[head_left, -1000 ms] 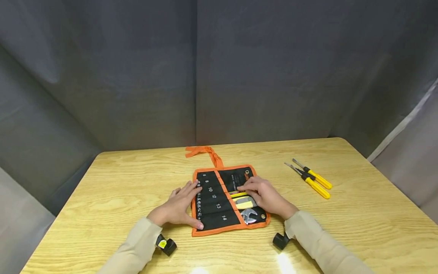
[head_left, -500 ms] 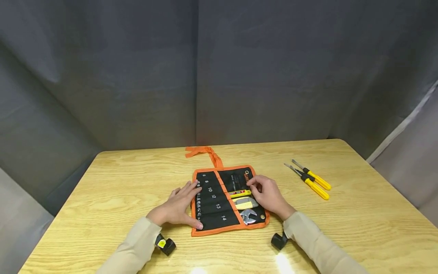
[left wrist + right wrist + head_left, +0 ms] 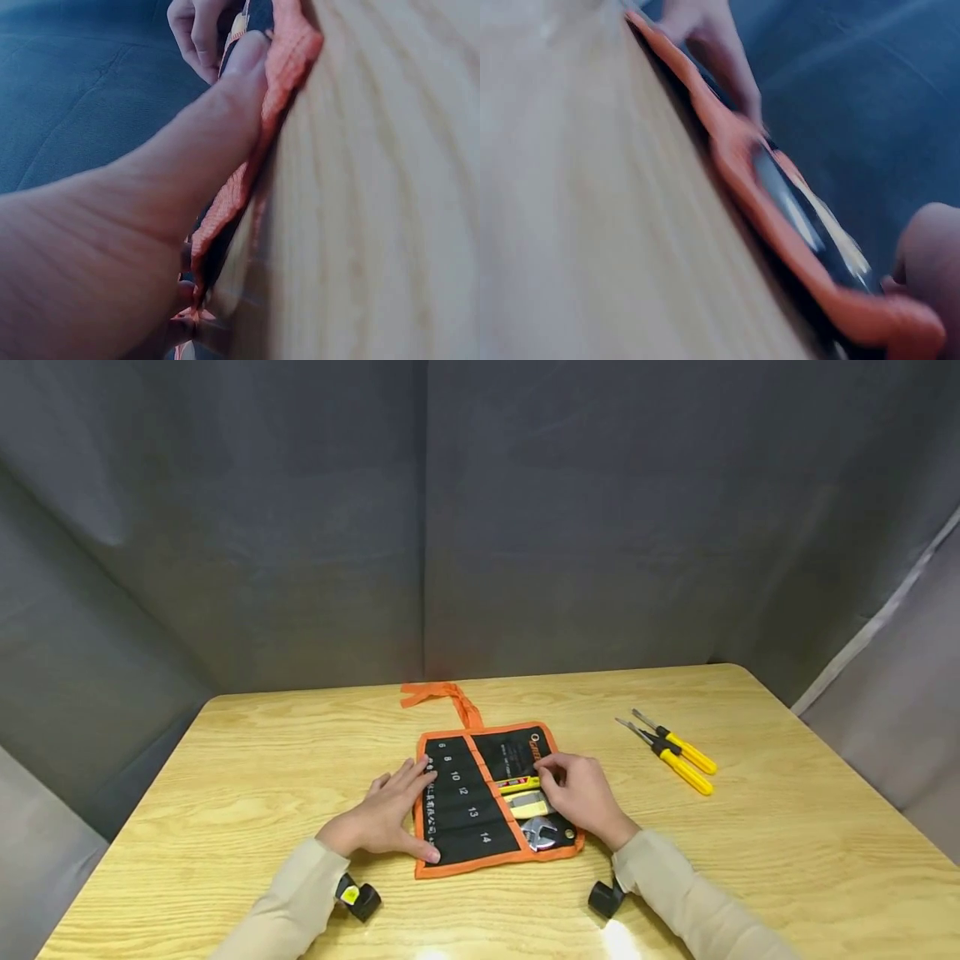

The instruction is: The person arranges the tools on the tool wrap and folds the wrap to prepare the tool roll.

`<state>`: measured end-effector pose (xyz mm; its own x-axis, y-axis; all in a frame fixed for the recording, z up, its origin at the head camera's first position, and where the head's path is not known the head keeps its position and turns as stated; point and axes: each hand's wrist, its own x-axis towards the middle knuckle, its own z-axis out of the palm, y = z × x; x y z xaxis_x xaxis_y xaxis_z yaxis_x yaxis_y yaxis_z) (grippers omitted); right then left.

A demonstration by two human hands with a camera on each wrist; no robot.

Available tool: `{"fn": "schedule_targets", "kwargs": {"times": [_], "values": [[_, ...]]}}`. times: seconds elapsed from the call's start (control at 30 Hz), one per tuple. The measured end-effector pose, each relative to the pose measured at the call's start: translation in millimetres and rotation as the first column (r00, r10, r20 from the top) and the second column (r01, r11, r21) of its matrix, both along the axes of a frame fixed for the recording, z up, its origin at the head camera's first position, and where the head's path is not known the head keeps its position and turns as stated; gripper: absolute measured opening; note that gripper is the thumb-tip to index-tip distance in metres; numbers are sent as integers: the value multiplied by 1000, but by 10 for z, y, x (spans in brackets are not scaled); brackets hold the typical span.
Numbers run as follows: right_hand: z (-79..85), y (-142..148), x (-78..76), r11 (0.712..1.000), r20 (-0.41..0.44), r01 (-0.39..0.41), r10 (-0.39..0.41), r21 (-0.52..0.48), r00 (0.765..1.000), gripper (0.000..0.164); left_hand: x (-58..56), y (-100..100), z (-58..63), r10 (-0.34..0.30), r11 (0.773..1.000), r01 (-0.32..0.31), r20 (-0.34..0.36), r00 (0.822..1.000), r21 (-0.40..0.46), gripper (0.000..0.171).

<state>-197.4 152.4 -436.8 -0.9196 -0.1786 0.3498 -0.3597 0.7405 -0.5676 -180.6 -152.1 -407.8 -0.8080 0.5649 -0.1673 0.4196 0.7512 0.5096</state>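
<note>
While my left grip [image 3: 384, 821] lies released, right grip [image 3: 587, 795] unclear, I'd take the soft-looking pouch [image 3: 455, 827], before the worktop's far edge [image 3: 315, 694], by its border [image 3: 480, 864].

The left grip [image 3: 386, 818] and right grip [image 3: 583, 791] are bare. A long, plain beige left sleeve [image 3: 290, 897] and matching right sleeve [image 3: 686, 893], both lightly creased, reach the wrists. The blocky black left wrist camera [image 3: 366, 902] has a yellow sticker [image 3: 350, 895] beside it; the right wrist camera [image 3: 602, 900] is black too.
</note>
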Motion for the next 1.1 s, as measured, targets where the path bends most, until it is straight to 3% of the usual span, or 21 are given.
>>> {"fn": "schedule_targets", "kwargs": {"times": [0.2,0.57,0.8,1.1], "values": [[3,-145,93,999,-96,9,-5,32,995,13,2,-5,15,3,1000,-3,-2,1000,1,112],[-11,-180,115,977,-152,-185,199,102,968,9,42,-12,36,9,1000,-9,10,1000,3,111],[2,-157,127,948,-131,-291,307,127,943,19,25,4,36,5,1000,-5,-1,1000,-8,112],[4,-100,121,941,-111,-324,334,96,936,18,9,-4,-11,-8,1000,8,-10,1000,-15,113]]}}
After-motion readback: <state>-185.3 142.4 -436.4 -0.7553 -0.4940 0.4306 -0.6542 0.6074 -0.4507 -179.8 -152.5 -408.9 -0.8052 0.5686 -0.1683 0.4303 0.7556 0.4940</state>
